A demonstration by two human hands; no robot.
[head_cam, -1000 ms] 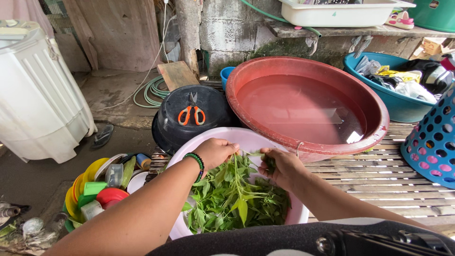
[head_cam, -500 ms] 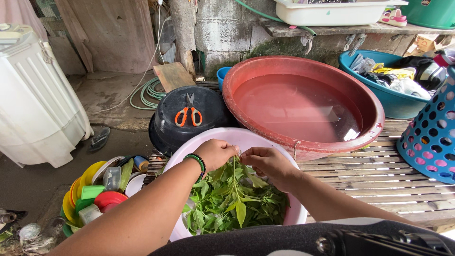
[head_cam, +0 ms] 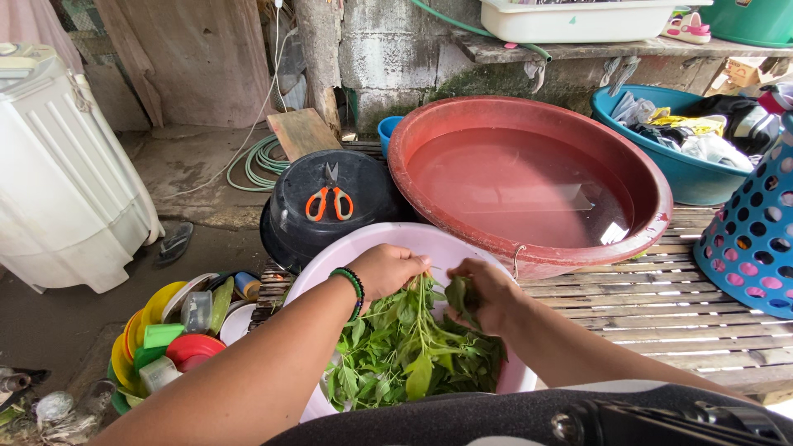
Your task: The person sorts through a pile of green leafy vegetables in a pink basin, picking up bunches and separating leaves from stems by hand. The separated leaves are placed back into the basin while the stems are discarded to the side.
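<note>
While both hands worked over the pale pink round plastic basin [head_cam: 413, 239] on the slatted bamboo desk [head_cam: 661, 314], the left hand [head_cam: 388, 271] was closed around stems of the leafy green vegetables [head_cam: 405, 355] heaped inside it. The right hand [head_cam: 483, 291] pinched a sprig just beside. Behind stood a large red water-filled tub [head_cam: 529, 182] and orange-handled scissors [head_cam: 329, 198] on a black pot lid [head_cam: 326, 202].
</note>
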